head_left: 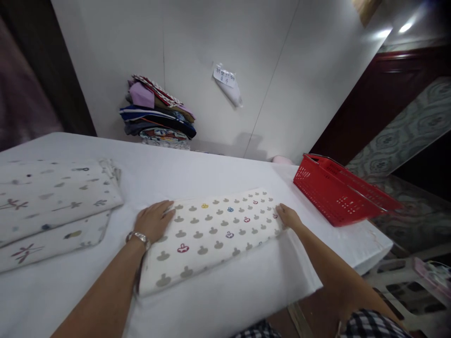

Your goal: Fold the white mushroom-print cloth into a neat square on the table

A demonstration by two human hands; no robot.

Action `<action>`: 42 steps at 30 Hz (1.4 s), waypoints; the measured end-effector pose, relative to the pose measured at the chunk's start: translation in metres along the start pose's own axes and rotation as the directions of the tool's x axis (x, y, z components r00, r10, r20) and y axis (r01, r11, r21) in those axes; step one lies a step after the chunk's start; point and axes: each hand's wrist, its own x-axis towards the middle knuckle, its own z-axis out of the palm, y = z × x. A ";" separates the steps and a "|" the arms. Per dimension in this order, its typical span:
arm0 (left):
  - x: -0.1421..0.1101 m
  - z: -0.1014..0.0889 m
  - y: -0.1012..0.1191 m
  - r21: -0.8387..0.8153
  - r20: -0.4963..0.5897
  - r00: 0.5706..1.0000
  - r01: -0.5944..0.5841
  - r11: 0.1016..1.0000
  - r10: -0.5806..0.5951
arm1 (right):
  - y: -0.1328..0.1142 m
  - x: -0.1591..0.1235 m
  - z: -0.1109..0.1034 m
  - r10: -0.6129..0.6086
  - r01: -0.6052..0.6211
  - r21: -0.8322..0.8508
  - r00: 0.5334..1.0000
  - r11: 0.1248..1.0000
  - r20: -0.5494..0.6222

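A folded white cloth [214, 230] printed with grey and a few coloured motifs lies at the table's front edge. At its left end rests my left hand [155, 221], fingers stretched forward and thumb apart, touching the cloth; a silver bracelet is on that wrist. My right hand [288, 217] is closed on the cloth's right end, with part of its fingers hidden. Below the printed part, a plain white layer [225, 293] spreads toward me over the table's front edge.
Another folded printed cloth [52, 202] lies at the left on the white-covered table [211, 166]. A stack of folded fabrics [158, 115] stands against the back wall. At the right end sits a red plastic basket [334, 192]. A labelled plastic bag [228, 84] hangs on the wall.
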 end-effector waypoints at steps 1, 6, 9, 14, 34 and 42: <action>0.000 0.001 -0.001 -0.013 -0.011 1.000 0.007 1.000 -0.007 | 0.004 -0.001 -0.001 0.008 -0.008 -0.015 1.000 1.000 0.004; 0.002 0.001 -0.002 -0.002 -0.024 0.998 0.050 0.999 -0.050 | 0.016 0.000 -0.005 0.058 -0.054 -0.064 0.996 0.996 0.067; 0.002 -0.001 -0.001 0.026 -0.001 0.998 0.059 0.998 -0.059 | 0.020 0.002 -0.004 0.065 -0.057 -0.084 0.992 0.995 0.105; -0.002 -0.003 -0.001 0.019 -0.010 0.996 0.093 0.995 -0.093 | 0.029 0.005 0.001 0.073 -0.068 -0.053 0.993 0.996 0.097; -0.122 -0.039 0.046 -0.027 0.001 0.917 0.398 0.917 -0.398 | 0.038 0.021 0.008 -0.044 0.052 -0.062 0.990 0.997 0.133; -0.109 -0.041 0.052 0.050 0.082 0.854 0.512 0.858 -0.514 | 0.030 0.012 -0.005 0.077 -0.149 0.330 0.972 0.932 0.221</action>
